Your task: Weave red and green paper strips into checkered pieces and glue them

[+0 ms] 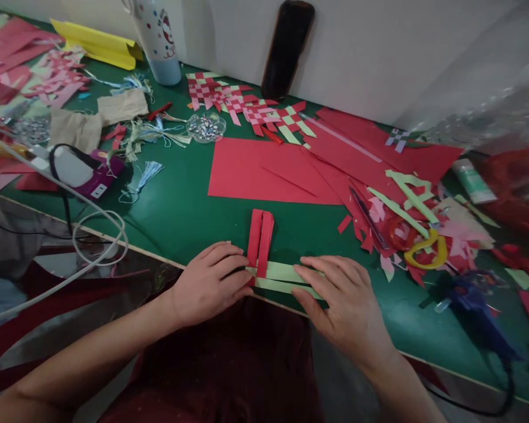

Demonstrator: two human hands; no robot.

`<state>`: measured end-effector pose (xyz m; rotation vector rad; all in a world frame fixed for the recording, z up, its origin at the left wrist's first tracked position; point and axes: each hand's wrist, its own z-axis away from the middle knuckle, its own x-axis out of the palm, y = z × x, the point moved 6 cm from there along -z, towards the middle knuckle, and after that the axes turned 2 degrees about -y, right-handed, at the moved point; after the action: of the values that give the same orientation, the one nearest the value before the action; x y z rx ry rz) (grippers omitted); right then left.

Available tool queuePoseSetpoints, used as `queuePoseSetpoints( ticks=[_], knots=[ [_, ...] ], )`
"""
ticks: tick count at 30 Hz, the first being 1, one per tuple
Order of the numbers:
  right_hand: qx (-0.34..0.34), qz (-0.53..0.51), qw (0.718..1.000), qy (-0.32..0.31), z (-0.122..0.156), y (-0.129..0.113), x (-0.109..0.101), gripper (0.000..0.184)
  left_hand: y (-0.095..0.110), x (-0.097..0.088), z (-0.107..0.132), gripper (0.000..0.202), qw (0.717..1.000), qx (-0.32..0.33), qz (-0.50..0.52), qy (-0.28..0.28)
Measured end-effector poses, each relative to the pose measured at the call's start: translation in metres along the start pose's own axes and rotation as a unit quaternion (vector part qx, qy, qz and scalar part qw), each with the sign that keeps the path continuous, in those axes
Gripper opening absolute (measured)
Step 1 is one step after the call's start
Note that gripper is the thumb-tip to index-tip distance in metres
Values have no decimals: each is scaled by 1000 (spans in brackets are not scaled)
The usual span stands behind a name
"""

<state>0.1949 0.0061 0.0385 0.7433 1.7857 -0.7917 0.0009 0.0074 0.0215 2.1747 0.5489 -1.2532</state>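
My left hand and my right hand rest at the near edge of the green table. Between them lie two folded red paper strips pointing away from me, crossed with light green strips lying sideways. The left hand's fingers curl onto the red and green strips where they cross. My right hand lies flat, its fingers pressing the green strips down.
A red paper sheet lies beyond the strips. Finished red-and-green woven pieces sit near the wall with a phone and a bottle. Scraps, yellow-handled scissors and a blue glue gun are right; cables left.
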Motion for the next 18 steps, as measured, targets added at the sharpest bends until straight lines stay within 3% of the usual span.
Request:
queuePoseSetpoints(
  ticks=[3, 9, 18],
  knots=[
    [49, -16, 998, 33, -12, -4, 4, 20, 1, 0, -5, 14, 1000, -15, 7, 4],
    [139, -32, 990, -5, -34, -10, 31, 36, 0, 5, -11, 13, 998, -57, 18, -13],
    [222, -46, 974, 5, -48, -10, 44, 25, -4, 9, -12, 12, 997, -62, 13, -39]
  ],
)
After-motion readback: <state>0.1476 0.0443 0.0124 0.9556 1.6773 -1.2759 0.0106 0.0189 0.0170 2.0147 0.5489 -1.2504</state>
